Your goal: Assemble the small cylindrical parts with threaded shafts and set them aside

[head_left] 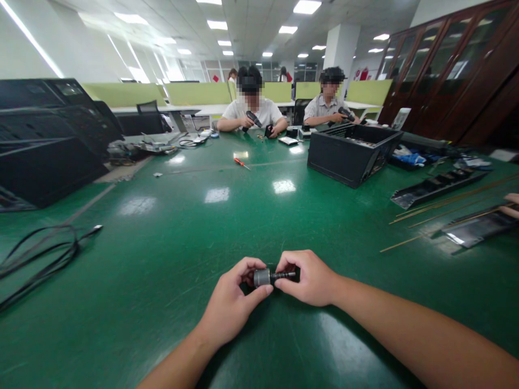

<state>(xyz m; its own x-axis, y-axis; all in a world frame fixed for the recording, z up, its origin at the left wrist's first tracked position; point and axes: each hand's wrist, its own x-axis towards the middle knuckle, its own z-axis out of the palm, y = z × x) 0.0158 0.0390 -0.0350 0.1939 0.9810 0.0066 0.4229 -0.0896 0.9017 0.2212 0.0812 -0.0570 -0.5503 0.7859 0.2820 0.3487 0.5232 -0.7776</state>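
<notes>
Grey cylindrical part (261, 277), with a slim, ridged shaft (287, 275), lies between the fingertips of both hands, low in the view and near the middle. Its long axis runs roughly left to right, the wide body toward the left hand (240, 298) and the shaft toward the right hand (310, 278). The left thumb and fingers grasp the body; the right thumb and forefinger pinch close to where the shaft leaves it, and the tip points into the right palm. Both hands are equally near, one at each end, so what matters most seems to be how they line up along that axis. Whether the part touches the green table (227, 229) I cannot tell.

Around the hands, nothing stands close enough to block them. Farther off to the left lies a looped black cable (67, 251); well ahead, an orange-handled screwdriver (241, 162). Ahead and to the right stands an open black box (336, 162), with thin brass-coloured rods (425, 208) nearer along the right side, and another person's hand (511, 205) at the edge. Across the table, two co-workers (253, 111) hold power tools.
</notes>
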